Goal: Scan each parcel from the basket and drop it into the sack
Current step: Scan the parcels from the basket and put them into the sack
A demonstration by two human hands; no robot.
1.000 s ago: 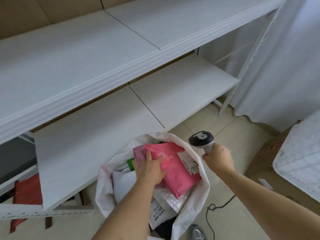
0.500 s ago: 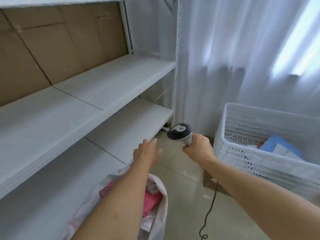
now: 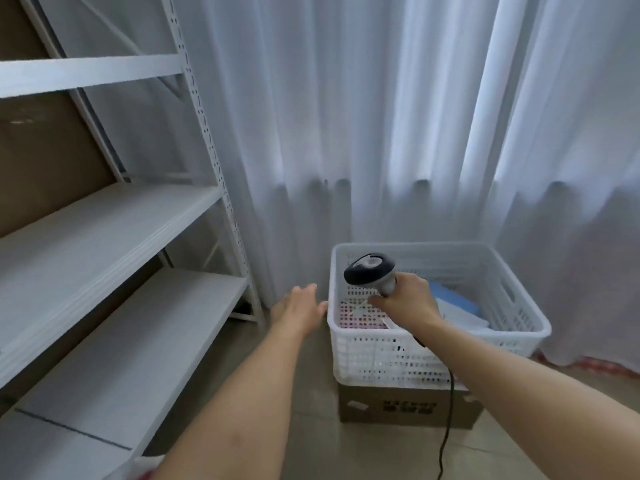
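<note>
Mid-task. Left hand (image 3: 298, 310) empty, fingers spread, reaching toward basket (image 3: 438, 344) at 3 o'clock. Right hand (image 3: 406, 301) gripping scanner (image 3: 370, 269) over basket. Parcels (image 3: 457, 306) remaining inside; sack edge (image 3: 147, 470) at 7 o'clock.

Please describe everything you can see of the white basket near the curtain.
The white basket looks like plastic, rectangular, with perforated walls, a smooth rolled rim and a handle slot in its right wall. It stands upright on a brown cardboard box, in front of the curtain. Inside lie parcels: a pink one on the left, a blue one and a whitish one on the right. The right hand, gripping a scanner, is above it.
</note>
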